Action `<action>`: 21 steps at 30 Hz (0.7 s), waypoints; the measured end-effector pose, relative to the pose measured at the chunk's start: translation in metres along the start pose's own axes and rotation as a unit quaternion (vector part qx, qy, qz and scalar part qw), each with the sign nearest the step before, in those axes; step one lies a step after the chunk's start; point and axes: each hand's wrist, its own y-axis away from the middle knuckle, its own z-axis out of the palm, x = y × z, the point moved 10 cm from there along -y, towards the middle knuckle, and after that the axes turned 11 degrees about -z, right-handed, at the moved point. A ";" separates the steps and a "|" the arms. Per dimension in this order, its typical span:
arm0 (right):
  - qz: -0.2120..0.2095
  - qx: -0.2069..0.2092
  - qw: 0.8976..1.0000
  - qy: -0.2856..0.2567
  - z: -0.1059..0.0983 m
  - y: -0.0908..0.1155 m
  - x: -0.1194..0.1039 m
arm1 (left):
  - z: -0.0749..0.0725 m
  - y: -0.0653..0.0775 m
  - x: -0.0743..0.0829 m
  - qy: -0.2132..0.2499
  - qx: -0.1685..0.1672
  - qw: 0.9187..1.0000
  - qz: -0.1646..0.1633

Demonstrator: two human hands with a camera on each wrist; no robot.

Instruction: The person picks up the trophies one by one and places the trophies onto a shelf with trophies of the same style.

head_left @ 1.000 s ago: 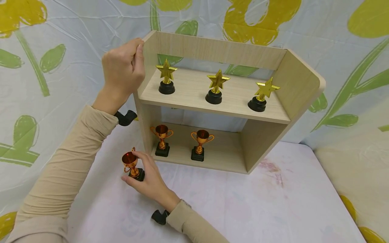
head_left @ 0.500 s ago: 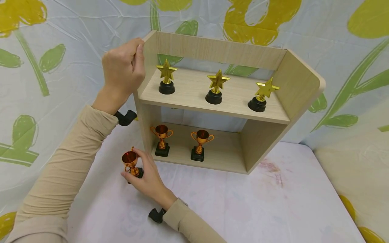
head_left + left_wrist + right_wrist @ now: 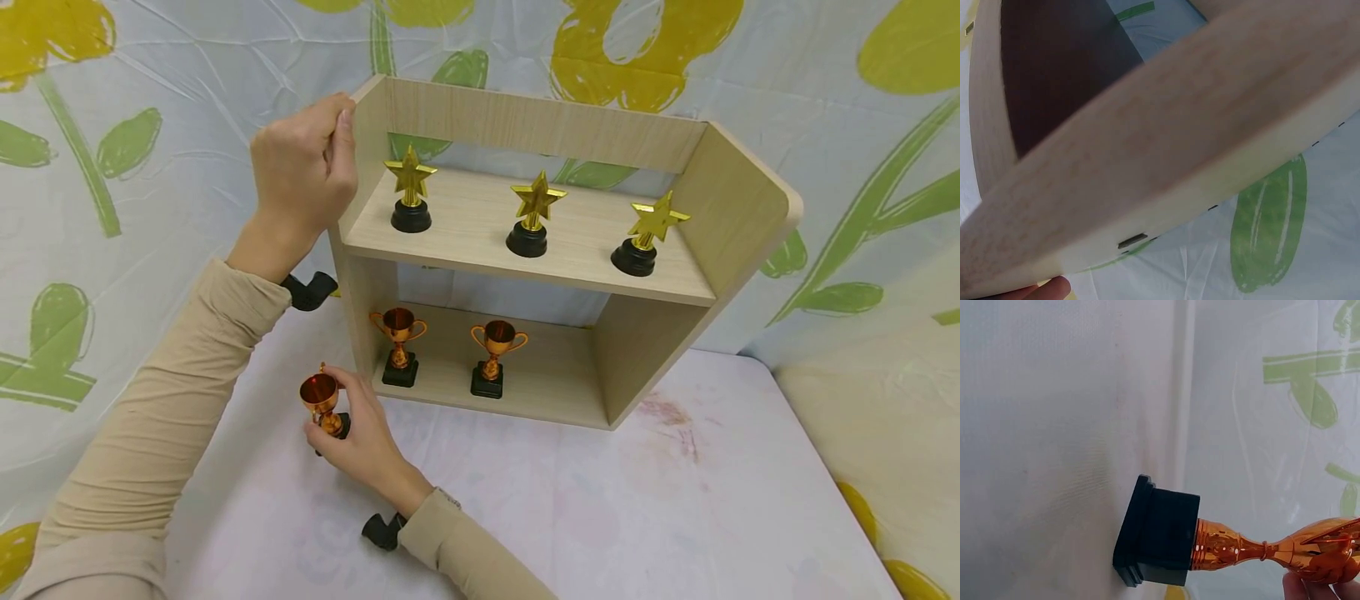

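My left hand (image 3: 303,171) grips the upper left side panel of a light wooden shelf (image 3: 547,121); fingertips (image 3: 1055,289) show at the panel edge (image 3: 1147,169) in the left wrist view. Left of the shelf, my right hand (image 3: 363,433) holds a copper-coloured trophy cup (image 3: 320,392) between thumb and fingers. In the right wrist view, fingers (image 3: 1313,590) touch its bowl, and its black square base (image 3: 1163,531) is close to the white table; contact is unclear. Two matching cups stand on the lower shelf, one at left (image 3: 401,346) and one near the middle (image 3: 492,358).
Three gold star trophies with black round bases stand across the upper shelf: left (image 3: 411,192), middle (image 3: 532,212) and right (image 3: 643,233). A white cloth (image 3: 600,508) covers the table. A flower-printed curtain (image 3: 225,83) hangs behind.
My right hand has shifted slightly left, its thumb closing in on the trophy cup, whose handles have turned a little. My left hand and the shelf have stayed in place.
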 end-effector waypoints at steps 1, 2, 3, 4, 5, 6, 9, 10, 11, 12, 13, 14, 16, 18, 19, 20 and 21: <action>0.002 -0.002 1.000 -0.002 0.000 0.000 0.000 | 0.000 0.000 0.000 0.000 0.000 1.000 0.000; 0.003 -0.004 1.000 -0.003 0.000 0.000 0.000 | 0.000 0.000 0.000 0.000 0.001 1.000 0.001; 0.005 -0.005 1.000 -0.005 0.000 0.000 0.000 | 0.000 0.000 0.000 0.001 0.001 1.000 0.001; 0.006 -0.006 1.000 -0.006 -0.001 -0.001 0.000 | -0.001 0.000 0.000 0.001 0.001 1.000 0.001; 0.007 -0.007 1.000 -0.008 -0.001 -0.001 0.000 | -0.001 0.000 0.000 0.001 0.001 1.000 0.001; 0.011 -0.009 1.000 -0.012 -0.002 -0.001 0.000 | -0.001 0.000 0.000 0.000 0.002 1.000 0.001; 0.018 -0.013 1.000 -0.018 -0.002 -0.001 0.000 | -0.001 0.000 0.000 0.001 0.002 1.000 0.001; 0.020 -0.014 1.000 -0.020 -0.002 -0.001 0.001 | -0.001 0.000 0.000 0.001 0.001 1.000 0.001; 0.021 -0.016 0.999 -0.021 -0.002 -0.001 0.001 | -0.001 0.000 0.000 0.002 0.001 1.000 0.001; 0.022 -0.017 0.999 -0.021 -0.002 -0.001 0.001 | -0.001 0.000 0.000 0.002 0.001 1.000 0.001; 0.021 -0.018 0.999 -0.021 -0.002 -0.002 0.001 | -0.001 0.000 0.000 0.002 0.000 1.000 0.001; 0.019 -0.019 0.999 -0.022 -0.002 -0.002 0.001 | 0.000 0.000 0.000 0.002 -0.001 1.000 0.001; 0.010 -0.018 1.000 -0.020 -0.002 -0.003 0.000 | 0.000 0.000 0.000 0.002 -0.002 1.000 0.000; -0.001 -0.018 1.000 -0.015 -0.003 -0.003 -0.001 | 0.000 0.000 0.000 0.001 -0.002 1.000 -0.001; -0.007 -0.017 1.000 -0.013 -0.003 -0.004 -0.002 | 0.000 0.000 0.000 0.001 -0.002 1.000 -0.001; -0.013 -0.017 1.000 -0.011 -0.004 -0.004 -0.003 | -0.001 0.000 0.000 0.001 -0.002 1.000 -0.001; -0.016 -0.017 1.000 -0.008 -0.004 -0.004 -0.003 | -0.001 0.000 0.000 0.000 -0.002 1.000 -0.001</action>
